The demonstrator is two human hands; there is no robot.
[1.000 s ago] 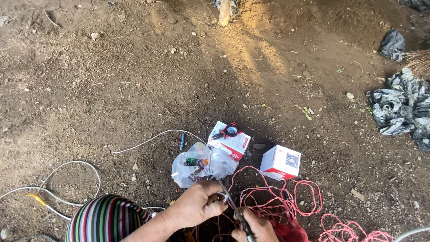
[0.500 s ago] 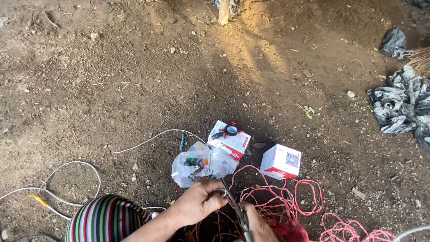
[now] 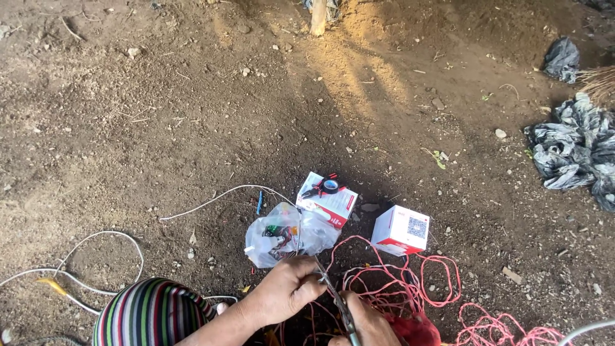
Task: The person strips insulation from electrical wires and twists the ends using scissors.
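A thin grey metal tool (image 3: pixel 336 301) is pinched by the closed left hand (image 3: pixel 286 291) and gripped below by the right hand (image 3: pixel 365 323). Tangled red wire (image 3: pixel 410 288) lies just beside; careful cutting seems needed next.

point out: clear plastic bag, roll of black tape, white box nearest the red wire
clear plastic bag (image 3: pixel 285 236), head view, on its crumpled middle.
roll of black tape (image 3: pixel 330 186), head view, on the roll's ring, atop the other white box.
white box (image 3: pixel 401 229), head view, on its top face.
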